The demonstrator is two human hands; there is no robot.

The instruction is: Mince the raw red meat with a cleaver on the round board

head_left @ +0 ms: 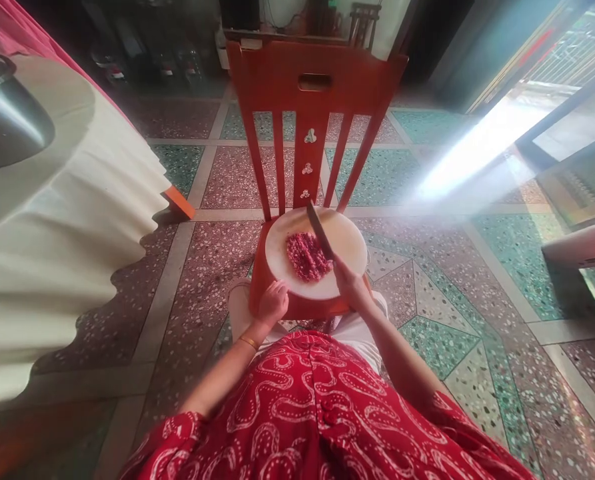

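On the seat of a red wooden chair [257, 293] lies a round, pale chopping board [350, 243]. A patch of chopped red meat [304, 260] is spread over its left and middle part. My right hand [350, 283] is closed on the handle of a knife [320, 230]. The dark blade points away from me and slants left, along the right side of the meat. At the board's front left edge is my left hand [274, 303], its fingers curled in. Nothing shows in it, and whether it touches the rim I cannot tell.
The chair's tall slatted back [317, 73] rises behind the board. To the left stands a table with a cream cloth [107, 187] and a metal pot [10, 117]. A stool-like object [582, 243] is at the right, and bright light falls through a doorway [552, 100].
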